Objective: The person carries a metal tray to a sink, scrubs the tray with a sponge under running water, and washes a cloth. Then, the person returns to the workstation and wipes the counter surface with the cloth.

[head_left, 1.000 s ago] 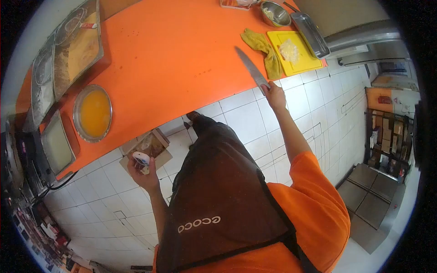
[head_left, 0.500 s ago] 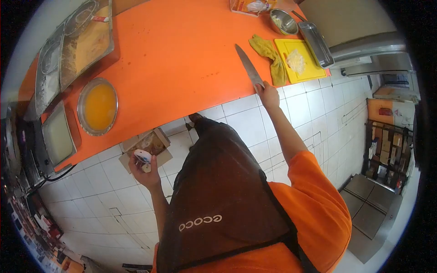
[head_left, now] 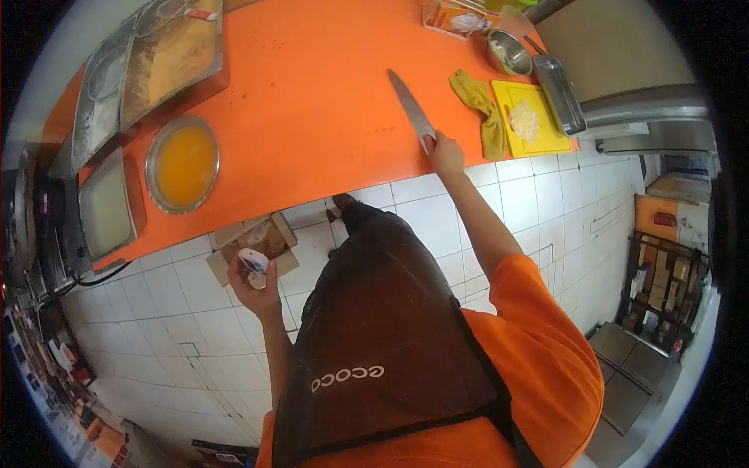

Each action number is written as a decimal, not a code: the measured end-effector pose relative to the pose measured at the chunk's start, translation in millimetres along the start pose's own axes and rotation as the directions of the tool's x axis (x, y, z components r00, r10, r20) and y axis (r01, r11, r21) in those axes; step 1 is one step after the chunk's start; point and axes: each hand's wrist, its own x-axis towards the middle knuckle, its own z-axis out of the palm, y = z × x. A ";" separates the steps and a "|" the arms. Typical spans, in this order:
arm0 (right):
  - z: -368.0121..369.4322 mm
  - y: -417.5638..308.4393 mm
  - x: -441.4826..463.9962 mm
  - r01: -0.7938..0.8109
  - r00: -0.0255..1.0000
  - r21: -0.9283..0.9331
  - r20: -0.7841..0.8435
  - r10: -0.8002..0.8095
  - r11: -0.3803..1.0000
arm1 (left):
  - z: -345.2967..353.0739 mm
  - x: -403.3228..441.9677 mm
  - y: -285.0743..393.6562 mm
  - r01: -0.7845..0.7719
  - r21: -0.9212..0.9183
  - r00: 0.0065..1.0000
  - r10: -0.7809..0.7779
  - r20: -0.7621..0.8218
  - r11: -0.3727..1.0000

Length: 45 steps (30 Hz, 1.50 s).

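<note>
My right hand [head_left: 448, 156] is closed on the handle of a large knife [head_left: 410, 104], whose blade points away from me over the orange counter [head_left: 312, 86]. In my left hand [head_left: 256, 292] is a small white round object [head_left: 253, 261] with blue marks, held between thumb and fingers in front of the counter's edge. What it is cannot be made out. Right of the knife lie a crumpled yellow-green cloth [head_left: 480, 105] and a yellow cutting board [head_left: 550, 125] with a pale chopped heap [head_left: 524, 122] on it.
A metal bowl of orange liquid [head_left: 186, 165], a tray of pale liquid [head_left: 108, 204] and trays of powder and crumbs [head_left: 173, 64] stand at left. At right are a steel bowl [head_left: 511, 53], an empty metal tray [head_left: 560, 95] and a package [head_left: 460, 19]. An open cardboard box [head_left: 261, 242] is on the floor.
The view has shifted, so the counter items appear farther right. Against them, the knife and my right hand have moved left, away from the cloth. Both hands keep their hold.
</note>
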 end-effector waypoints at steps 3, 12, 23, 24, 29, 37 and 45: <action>5.0 -9.0 -1.2 0.032 0.999 0.028 0.033 -0.033 0.999 | -5.9 -1.7 -1.8 0.015 -0.005 1.000 -0.015 -0.018 1.000; 3.7 -40.6 -14.9 0.072 0.984 0.022 0.163 -0.075 0.997 | -21.6 -20.7 -36.4 0.096 0.211 0.994 -0.084 -0.067 0.973; 12.0 -46.9 -9.0 0.146 0.984 0.080 0.096 -0.153 0.986 | -31.9 -81.5 -106.5 0.353 0.269 0.935 -0.332 -0.122 0.896; 12.5 -42.2 -5.2 0.104 0.993 0.091 0.055 -0.109 0.990 | -34.6 -87.9 -112.5 0.384 0.265 0.923 -0.366 -0.117 0.884; -2.1 -21.4 -21.9 0.212 0.968 0.072 0.120 -0.219 0.975 | -44.7 -114.3 -143.0 0.451 0.275 0.892 -0.421 -0.163 0.849; -14.5 0.4 -42.1 0.265 0.948 0.042 0.170 -0.268 0.963 | -48.6 -141.9 -156.1 0.545 0.337 0.838 -0.512 -0.189 0.767; -39.7 76.3 -45.6 -0.130 0.990 -0.011 0.049 0.130 0.992 | -55.9 -130.4 -170.9 0.477 0.422 0.862 -0.503 -0.057 0.771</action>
